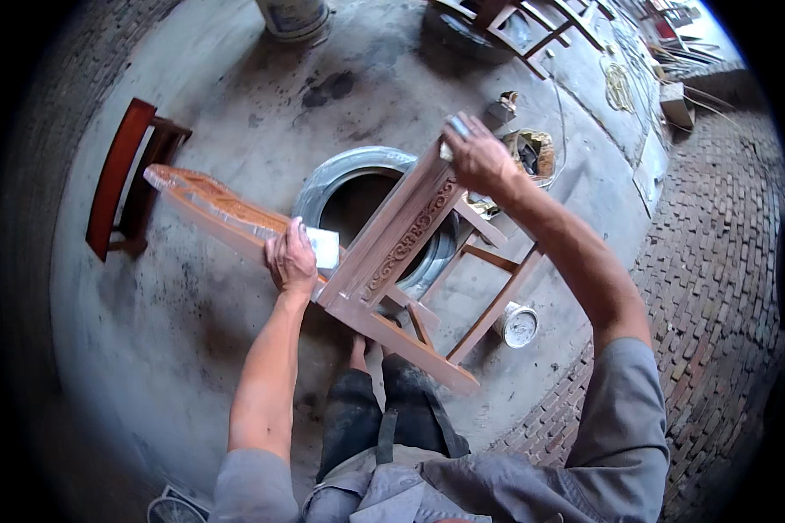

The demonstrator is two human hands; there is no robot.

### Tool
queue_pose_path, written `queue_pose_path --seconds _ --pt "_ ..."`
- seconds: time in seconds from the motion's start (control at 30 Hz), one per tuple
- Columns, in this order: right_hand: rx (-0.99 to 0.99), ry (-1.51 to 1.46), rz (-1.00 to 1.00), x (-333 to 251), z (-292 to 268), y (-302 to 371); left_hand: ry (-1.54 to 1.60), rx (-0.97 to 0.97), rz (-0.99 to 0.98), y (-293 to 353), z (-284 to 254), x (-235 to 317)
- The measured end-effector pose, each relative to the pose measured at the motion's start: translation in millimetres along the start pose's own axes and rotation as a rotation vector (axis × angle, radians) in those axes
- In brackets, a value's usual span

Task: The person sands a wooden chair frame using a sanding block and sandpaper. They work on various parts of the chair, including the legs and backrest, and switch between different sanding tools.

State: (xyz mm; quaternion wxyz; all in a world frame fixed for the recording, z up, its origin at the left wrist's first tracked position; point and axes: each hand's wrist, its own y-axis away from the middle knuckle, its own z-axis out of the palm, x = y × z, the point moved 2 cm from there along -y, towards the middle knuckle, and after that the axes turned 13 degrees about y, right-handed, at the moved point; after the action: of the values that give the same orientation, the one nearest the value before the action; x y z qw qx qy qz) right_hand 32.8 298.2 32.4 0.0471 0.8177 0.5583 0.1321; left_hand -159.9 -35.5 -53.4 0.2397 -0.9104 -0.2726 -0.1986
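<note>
A carved wooden chair (392, 234) lies tipped over a tyre (327, 179), its long back pointing left and its legs to the lower right. My left hand (292, 260) is closed round the chair back near the seat, with a white folded sheet (325, 249) beside its fingers. At the upper end of the seat's edge, my right hand (480, 157) presses a small pale pad (447, 151) against the wood. The pad is mostly hidden under the fingers. Whitish dust covers the seat and the carved apron.
A reddish wooden stool (113, 179) stands at the left. Near the right side are a white-lidded can (519, 325) and an open bag (541, 152). A bucket (295, 19) and another wooden frame (541, 35) stand farther off. Brick paving (698, 288) borders the concrete floor.
</note>
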Motion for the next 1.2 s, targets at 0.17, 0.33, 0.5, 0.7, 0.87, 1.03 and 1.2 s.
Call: queue_pose_path --seconds 0.17,0.33,0.5,0.7,0.87,1.03,1.2 --pt "0.145 -0.006 -0.144 -135.1 22.6 46.1 -0.018 -0.049 -0.057 1.4 -6.3 2.6" --pt "0.205 -0.268 -0.386 -252.7 7.1 98.8 0.009 -0.047 -0.054 -2.0 9.4 14.9" --pt "0.067 0.347 -0.26 -49.6 23.6 22.3 0.005 -0.054 -0.086 0.2 -3.6 1.1" --pt "0.088 -0.065 -0.201 -197.4 41.2 90.1 0.004 -0.084 -0.107 -2.3 -0.5 9.2" --pt "0.101 -0.741 -0.392 -239.1 1.0 125.7 0.025 -0.065 -0.114 -3.1 1.8 14.5" --pt "0.116 -0.588 -0.003 -108.4 -6.1 91.0 0.025 -0.057 -0.099 0.2 -8.1 6.1" --pt "0.203 -0.261 0.049 -135.8 28.5 103.1 0.046 -0.051 -0.071 -3.9 4.8 12.8"
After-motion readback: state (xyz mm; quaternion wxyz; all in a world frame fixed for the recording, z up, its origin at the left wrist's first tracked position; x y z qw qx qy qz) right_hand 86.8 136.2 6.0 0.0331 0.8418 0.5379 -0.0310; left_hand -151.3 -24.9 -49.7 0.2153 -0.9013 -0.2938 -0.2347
